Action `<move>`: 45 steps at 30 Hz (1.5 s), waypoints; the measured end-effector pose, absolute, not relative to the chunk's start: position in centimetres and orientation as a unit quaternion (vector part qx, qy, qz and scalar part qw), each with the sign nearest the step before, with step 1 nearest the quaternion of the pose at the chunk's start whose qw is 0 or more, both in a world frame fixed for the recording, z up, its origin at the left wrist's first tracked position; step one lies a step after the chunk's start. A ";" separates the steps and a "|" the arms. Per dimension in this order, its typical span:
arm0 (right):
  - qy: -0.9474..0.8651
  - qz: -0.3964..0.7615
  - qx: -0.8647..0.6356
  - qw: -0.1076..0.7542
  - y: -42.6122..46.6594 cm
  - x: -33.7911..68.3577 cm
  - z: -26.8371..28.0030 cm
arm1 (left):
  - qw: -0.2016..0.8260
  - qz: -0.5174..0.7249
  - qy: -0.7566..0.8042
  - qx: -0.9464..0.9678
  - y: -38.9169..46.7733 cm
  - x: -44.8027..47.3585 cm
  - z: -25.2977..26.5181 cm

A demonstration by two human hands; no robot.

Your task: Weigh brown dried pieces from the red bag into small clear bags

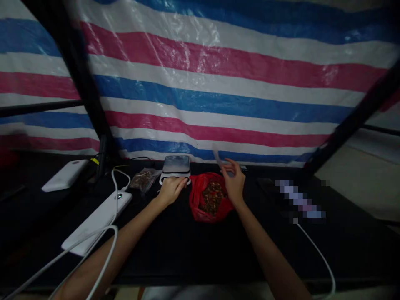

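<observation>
A red plastic bag (195,204) lies rolled open on the black table, with small brown pieces (213,198) inside. My right hand (233,179) is at the bag's right rim, fingers pinched on a thin clear plastic bag (217,155) that sticks up above them. Between the red bag and a small digital scale (176,165), my left hand (171,191) is closed, its thumb towards the red bag's edge. Whatever its fingers may hold is hidden. Left of the scale lies a filled clear bag (142,180) of similar brown pieces.
A long white power bank (96,223) with a white cable (115,196) lies on the left, and another white device (65,175) behind it. On the right is a blurred-out phone-like object (300,198) with its own cable (318,250). A striped tarp (218,96) hangs behind the table.
</observation>
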State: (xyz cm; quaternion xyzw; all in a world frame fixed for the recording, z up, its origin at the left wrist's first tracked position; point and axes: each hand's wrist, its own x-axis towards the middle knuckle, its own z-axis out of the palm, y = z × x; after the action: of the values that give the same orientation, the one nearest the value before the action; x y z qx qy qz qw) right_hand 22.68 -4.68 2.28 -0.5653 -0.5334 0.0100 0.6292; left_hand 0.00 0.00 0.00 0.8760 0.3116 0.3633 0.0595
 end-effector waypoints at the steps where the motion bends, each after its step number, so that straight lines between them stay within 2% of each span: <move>1: -0.560 0.040 -0.550 0.619 -4.3 20.7 2.1 | 0.055 0.345 0.335 0.875 0.3 -0.4 0.1; 4: -0.622 0.096 -0.526 0.572 -3.1 15.8 1.2 | 0.063 0.289 0.382 0.876 0.4 -0.9 0.4; 9: -0.668 0.070 -0.547 0.499 -2.7 13.5 -0.3 | 0.082 0.248 0.409 0.875 0.3 0.0 0.3; 15: -0.665 0.032 -0.578 0.472 -4.3 14.8 -0.4 | 0.107 0.252 0.409 0.871 -0.1 0.6 -0.7; 25: -0.683 0.020 -0.559 0.469 -4.5 14.7 0.1 | 0.044 0.237 0.391 0.888 -0.1 0.7 -0.9; 34: -0.735 -0.052 -0.551 0.392 -4.9 15.3 0.3 | 0.026 0.235 0.357 0.904 0.0 0.3 -1.1; 45: -0.764 -0.057 -0.554 0.325 -4.9 15.1 0.1 | 0.097 0.274 0.397 0.871 -0.5 0.7 -0.8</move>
State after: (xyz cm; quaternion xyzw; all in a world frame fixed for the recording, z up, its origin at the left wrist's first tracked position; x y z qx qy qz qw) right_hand 15.08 -4.85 0.07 -0.5540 -0.7642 -0.0572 0.3252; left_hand 0.74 -0.55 -0.84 0.8705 0.3972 0.2740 0.0967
